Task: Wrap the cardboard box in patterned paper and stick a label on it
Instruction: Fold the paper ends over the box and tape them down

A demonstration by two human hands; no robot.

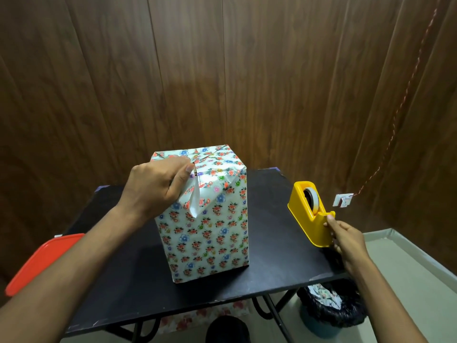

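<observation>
Risk at this stage centres on the loose top flap (195,199) of the patterned paper. The cardboard box (207,229) stands upright at the centre of the desk (128,273), its sides already covered. Our left hand (155,186), at 10 o'clock from the box centre, has its fingers curled round the flap at the top near edge and pinches it. The flap is not yet taped; its white underside shows.

Our right hand (346,241), at 3 o'clock from the box, touches the near end of the yellow tape dispenser (312,214) with thumb and fingers loosely curled. We cannot tell whether it already pinches a tape end.

Failure modes we judge likely:

- Flap release. If the left hand eases off while we attend to the tape, the fold can spring open and the top creases can shift.
- Dispenser slide. It sits near the desk's 3 o'clock edge, above a bin (331,310). A one-handed pull may drag it off instead of feeding tape.
- Tape fault. A strip drawn by one hand can curl and stick to itself, or land crooked across the seam.
- Box tip. The box is tall; sideways pressure on the flap can rock it.

No label is visible.
</observation>
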